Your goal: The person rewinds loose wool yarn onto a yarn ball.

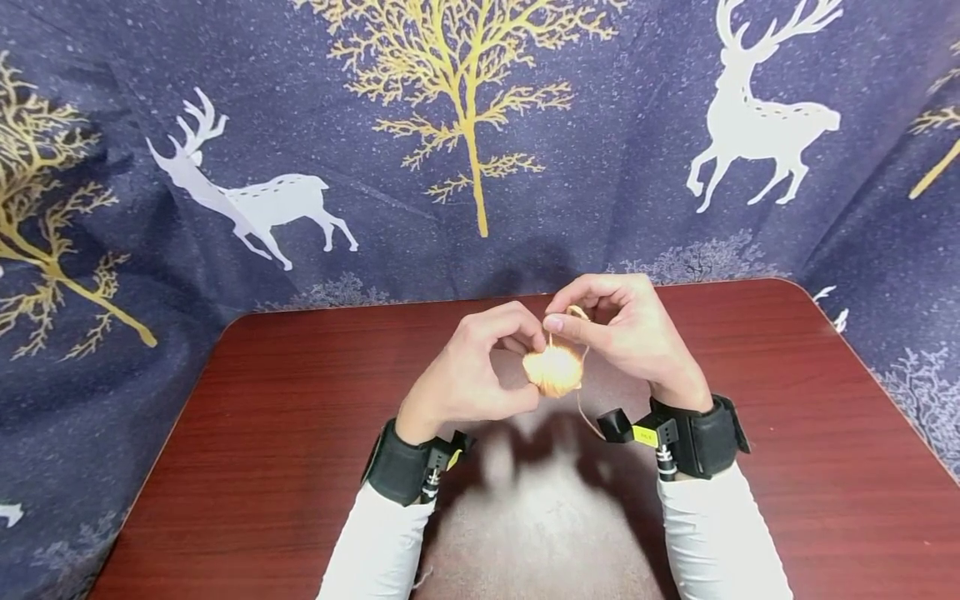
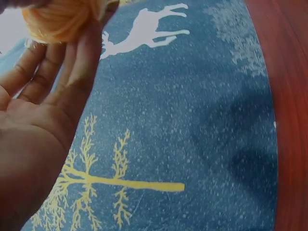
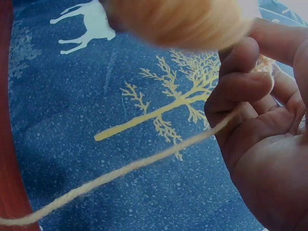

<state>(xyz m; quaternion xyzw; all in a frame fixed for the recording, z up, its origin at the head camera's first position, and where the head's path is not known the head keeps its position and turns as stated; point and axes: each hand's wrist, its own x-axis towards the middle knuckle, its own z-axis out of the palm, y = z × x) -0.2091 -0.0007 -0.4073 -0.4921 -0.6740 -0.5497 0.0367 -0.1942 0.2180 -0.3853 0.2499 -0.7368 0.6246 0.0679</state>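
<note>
A small ball of orange-yellow yarn (image 1: 553, 372) is held up over the table, brightly lit in the head view. My left hand (image 1: 480, 367) grips it from the left between thumb and fingers; in the left wrist view the wound strands of the yarn ball (image 2: 60, 21) show at the fingertips. At the ball's upper right, my right hand (image 1: 618, 327) pinches a strand between thumb and index finger. A loop of yarn (image 1: 577, 312) stands up by those fingers. From the right hand a loose strand of yarn (image 3: 130, 167) hangs down past the palm.
Beneath the hands lies a dark red wooden table (image 1: 300, 383), with a bright glare patch near its front. Behind it hangs a blue cloth (image 1: 390, 208) printed with white deer and yellow trees. Each wrist wears a black strap (image 1: 401, 467) with a small camera.
</note>
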